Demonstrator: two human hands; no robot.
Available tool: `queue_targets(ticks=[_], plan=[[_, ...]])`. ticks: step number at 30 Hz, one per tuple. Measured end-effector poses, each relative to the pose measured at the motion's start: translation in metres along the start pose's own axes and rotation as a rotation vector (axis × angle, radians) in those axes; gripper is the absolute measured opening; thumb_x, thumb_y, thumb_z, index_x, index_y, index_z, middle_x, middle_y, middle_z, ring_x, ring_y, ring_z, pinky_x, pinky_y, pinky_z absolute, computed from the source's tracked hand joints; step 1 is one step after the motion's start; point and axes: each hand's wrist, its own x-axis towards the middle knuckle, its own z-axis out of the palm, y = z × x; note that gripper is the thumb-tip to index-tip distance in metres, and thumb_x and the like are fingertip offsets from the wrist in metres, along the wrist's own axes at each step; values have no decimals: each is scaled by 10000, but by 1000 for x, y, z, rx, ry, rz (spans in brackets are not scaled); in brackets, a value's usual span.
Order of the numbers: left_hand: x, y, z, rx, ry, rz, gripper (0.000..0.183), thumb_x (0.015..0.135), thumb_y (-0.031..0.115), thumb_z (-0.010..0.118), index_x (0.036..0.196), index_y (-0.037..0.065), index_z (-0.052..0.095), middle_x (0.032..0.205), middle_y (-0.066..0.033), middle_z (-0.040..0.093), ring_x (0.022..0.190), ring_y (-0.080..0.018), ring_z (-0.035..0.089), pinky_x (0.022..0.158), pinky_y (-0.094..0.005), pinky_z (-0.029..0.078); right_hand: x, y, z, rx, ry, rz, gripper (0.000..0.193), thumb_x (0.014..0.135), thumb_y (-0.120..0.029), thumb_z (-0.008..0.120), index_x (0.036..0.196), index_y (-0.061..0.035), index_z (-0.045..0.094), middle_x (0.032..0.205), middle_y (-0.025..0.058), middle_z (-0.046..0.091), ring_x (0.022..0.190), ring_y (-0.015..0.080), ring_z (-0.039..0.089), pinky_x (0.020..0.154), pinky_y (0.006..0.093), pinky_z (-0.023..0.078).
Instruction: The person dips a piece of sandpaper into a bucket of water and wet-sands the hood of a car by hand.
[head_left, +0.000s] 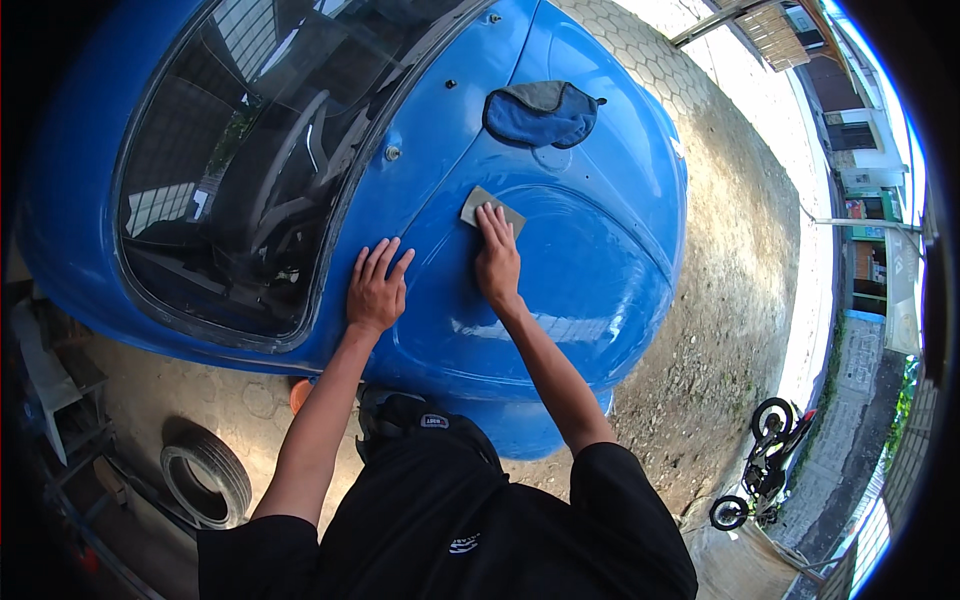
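While the right hand (497, 262) lies on a grey-brown sheet (474, 206) atop the blue car panel (590, 270), its grip flattened, fingers extended, the left hand (376, 292) rests on the panel, nearer and to the left; its grip is spread, holding nothing; a blue-and-grey cloth (541, 113) lies beyond the sheet.

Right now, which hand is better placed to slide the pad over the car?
Likely the right hand: its fingers lie on the pad, against the car. The left hand rests on the car, apart from the pad.
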Motion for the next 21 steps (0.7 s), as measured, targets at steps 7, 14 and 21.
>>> queue_targets(ticks=[7,14,21], plan=[[-1,1,2,4,16,-8,431,956,189,493,1383,233,536,1460,-48,471,1392,-228,396,1202,-450,269,-3,11,-29,-36,-214,-363,655,774,77,493,1390,-139,549,1447,63,529,1377,265,459,1142,422,385],[1,0,7,-16,31,-2,444,940,200,522,1383,231,522,1476,-46,446,1398,-229,383,1208,-445,264,48,-2,6,64,199,161,614,793,122,430,1366,-59,553,1436,139,523,1386,369,412,1127,434,383],[-1,-1,8,-56,54,-27,327,935,191,526,1256,137,561,1415,-91,476,1378,-251,407,1194,-441,273,21,-25,-1,-37,-264,-440,548,855,10,502,1381,-134,562,1432,74,542,1379,278,453,1119,419,410]])
